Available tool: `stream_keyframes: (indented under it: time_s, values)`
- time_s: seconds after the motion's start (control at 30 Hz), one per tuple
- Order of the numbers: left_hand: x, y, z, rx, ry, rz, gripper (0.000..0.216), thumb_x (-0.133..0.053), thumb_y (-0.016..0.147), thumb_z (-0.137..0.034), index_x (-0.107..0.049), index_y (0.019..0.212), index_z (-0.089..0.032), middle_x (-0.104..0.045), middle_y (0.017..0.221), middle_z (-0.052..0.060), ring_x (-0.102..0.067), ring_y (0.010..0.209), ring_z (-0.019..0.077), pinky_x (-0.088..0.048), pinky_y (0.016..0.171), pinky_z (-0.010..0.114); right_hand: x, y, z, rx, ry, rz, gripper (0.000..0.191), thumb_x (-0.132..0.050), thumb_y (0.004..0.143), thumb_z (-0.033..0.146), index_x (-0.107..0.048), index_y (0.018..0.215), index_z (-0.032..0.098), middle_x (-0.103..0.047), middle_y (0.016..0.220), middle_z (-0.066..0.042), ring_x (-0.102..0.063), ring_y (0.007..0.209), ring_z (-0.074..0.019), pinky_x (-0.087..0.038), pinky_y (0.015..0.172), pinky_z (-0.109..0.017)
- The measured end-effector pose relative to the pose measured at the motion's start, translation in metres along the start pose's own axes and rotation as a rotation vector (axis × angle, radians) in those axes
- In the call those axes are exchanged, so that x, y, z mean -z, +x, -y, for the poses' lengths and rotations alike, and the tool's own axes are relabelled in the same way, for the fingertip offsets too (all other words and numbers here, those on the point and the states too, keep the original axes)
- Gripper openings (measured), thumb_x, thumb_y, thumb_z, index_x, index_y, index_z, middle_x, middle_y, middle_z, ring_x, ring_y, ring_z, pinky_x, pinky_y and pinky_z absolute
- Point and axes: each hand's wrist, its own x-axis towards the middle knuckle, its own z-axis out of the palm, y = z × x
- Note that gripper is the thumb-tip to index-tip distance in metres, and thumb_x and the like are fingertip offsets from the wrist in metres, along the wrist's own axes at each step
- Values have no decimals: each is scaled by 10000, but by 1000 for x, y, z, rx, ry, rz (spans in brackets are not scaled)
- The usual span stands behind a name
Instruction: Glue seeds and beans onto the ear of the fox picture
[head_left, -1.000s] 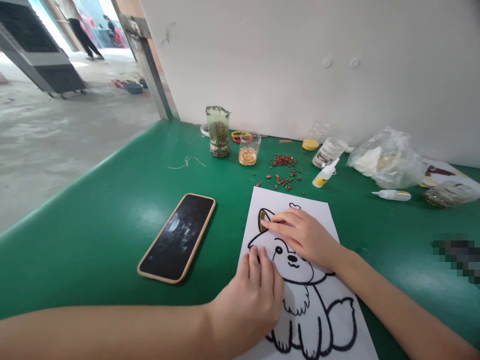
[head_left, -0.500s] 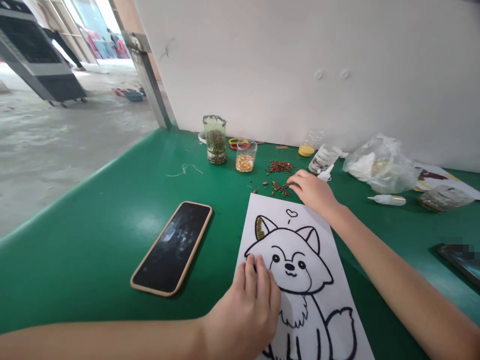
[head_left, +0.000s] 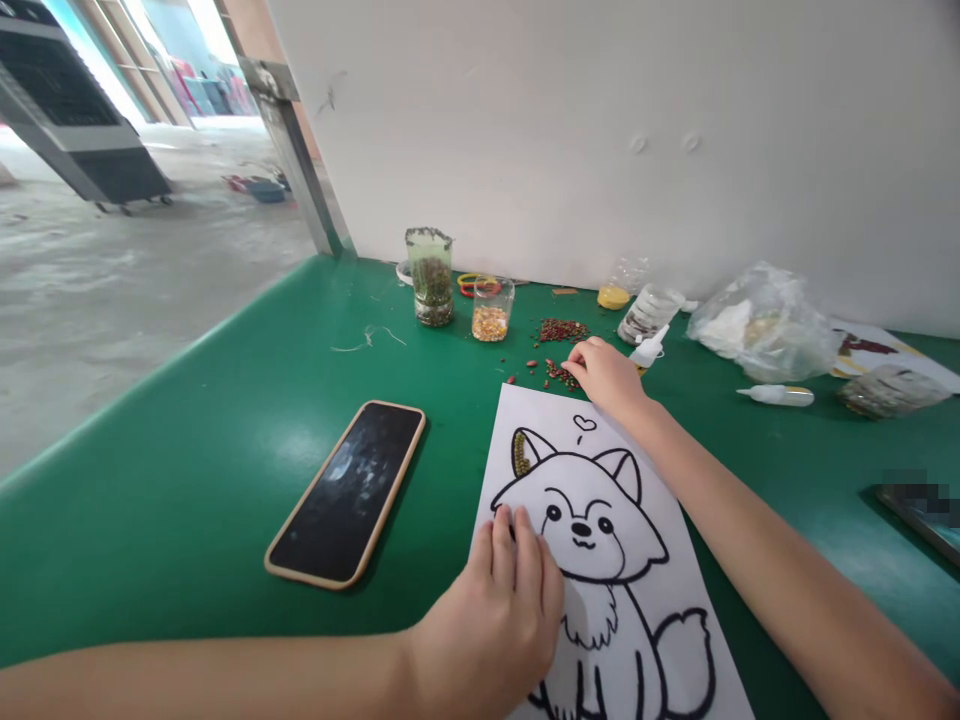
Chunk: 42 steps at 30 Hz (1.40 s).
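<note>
A sheet of white paper (head_left: 577, 480) carries a black outline drawing of a fox. Along the left edge of the fox's left-side ear, small greenish seeds (head_left: 520, 455) fill a strip. My left hand (head_left: 506, 600) lies flat over the lower left of the sheet, fingers stretched out. Beyond the top edge, my right hand (head_left: 600, 375) has its fingertips pinched together at a small pile of mixed red and dark beans (head_left: 559, 373). Whatever is between those fingertips is too small to make out. Behind it lies a second bean pile (head_left: 564, 330).
Left of the paper lies a phone (head_left: 349, 495). Towards the wall stand a green cup of seeds (head_left: 433, 280) and a clear cup of corn kernels (head_left: 491, 318). Glue bottles (head_left: 651, 348), a tipped jar (head_left: 645, 312) and a plastic bag (head_left: 761, 325) sit at the back right.
My right hand has shifted slightly left over the near bean pile, and its fingers have drawn together. More of the glue bottle behind it shows. My left hand stays on the paper.
</note>
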Motion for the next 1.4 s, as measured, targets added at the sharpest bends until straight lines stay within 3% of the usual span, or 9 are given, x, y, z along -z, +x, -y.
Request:
stream_keyframes:
  time_s: [0.2, 0.37, 0.47, 0.57, 0.7, 0.83, 1.13, 1.4]
  values:
    - [0, 0, 0, -1, -12, -2, 349, -393, 832, -176, -543, 1103, -16, -625, 1105, 231, -624, 1001, 350, -527, 800, 427, 0, 3, 2, 2, -45, -1, 104, -538, 865, 220, -606, 818, 156, -596, 905, -91, -566, 882, -226, -407, 668, -299]
    - [0, -1, 1, -10, -5, -3, 356, -388, 827, -167, -545, 1104, -9, -624, 1103, 237, -624, 1001, 348, -524, 796, 431, 24, -46, 26, 258, 168, -193, 125, -485, 901, 223, -573, 827, 171, -591, 888, -72, -551, 897, -205, -421, 757, -305]
    - [1, -1, 2, -14, -6, -4, 355, -389, 823, -171, -543, 1100, -10, -622, 1105, 242, -625, 1000, 347, -517, 800, 435, 29, -87, 39, 321, 396, -108, 127, -479, 904, 207, -567, 815, 189, -595, 846, -41, -554, 824, -166, -426, 730, -281]
    - [0, -1, 1, -14, -2, -5, 353, -395, 819, -177, -540, 1099, -17, -624, 1101, 238, -624, 1001, 344, -510, 804, 439, 25, -108, 43, 267, 519, 17, 116, -538, 873, 208, -592, 772, 195, -609, 832, -26, -556, 808, -156, -430, 728, -279]
    - [-1, 0, 1, -22, 4, 15, 357, -388, 826, -189, -534, 1107, -26, -624, 1107, 228, -620, 1013, 331, -499, 819, 442, 21, -105, 38, 172, 684, 101, 108, -602, 831, 224, -652, 738, 201, -624, 779, -12, -566, 752, -143, -432, 673, -267]
    - [-1, 0, 2, -32, 3, 18, 362, -382, 823, -183, -531, 1112, -26, -622, 1112, 228, -617, 1019, 330, -496, 825, 443, 24, -98, 31, 155, 790, 150, 131, -556, 857, 229, -667, 796, 198, -629, 818, -23, -566, 744, -135, -431, 632, -257]
    - [-1, 1, 2, -23, -5, 9, 354, -373, 820, -167, -542, 1095, -20, -628, 1103, 232, -625, 1007, 334, -511, 799, 438, 26, -102, 30, 356, 660, 134, 77, -544, 816, 135, -604, 813, 184, -569, 824, -24, -525, 780, -132, -430, 690, -260]
    - [-1, 0, 1, -27, -5, -4, 354, -381, 807, -154, -542, 1090, -14, -629, 1097, 237, -625, 1005, 341, -517, 794, 437, 28, -103, 36, 375, 572, 107, 76, -541, 803, 135, -588, 820, 192, -589, 849, -19, -531, 801, -132, -429, 711, -259]
